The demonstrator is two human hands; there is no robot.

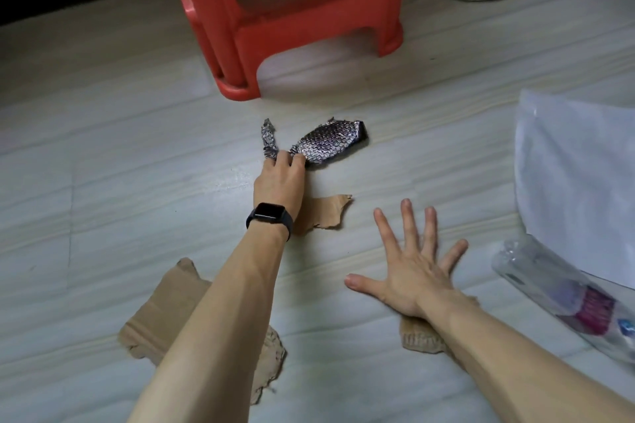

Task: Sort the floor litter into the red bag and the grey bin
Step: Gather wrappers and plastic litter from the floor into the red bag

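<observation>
Step in hand: picking the foil wrapper [326,144] off the floor [103,165], judged from the reach.
Left hand [280,178]: stretched forward, fingers curled down onto the near end of the foil wrapper and grasping it. It also touches a thin foil strip [269,139] just beside it.
Right hand [412,268]: released, fingers spread flat on the floor as a prop, holding nothing.
Where the litter lies: the foil is just in front of the red stool [275,10]. Cardboard scraps [323,213] lie nearer the person, and a plastic bottle [567,292] lies at the right by a white sheet [577,182].
Grip advice: gather both foil pieces in one pinch. Crumpled foil is light and should lift easily, but the thin strip could slip free.
Red bag and grey bin: neither is in view, so the destination cannot be checked here.
Risk: leaning further may load the propping hand.
</observation>
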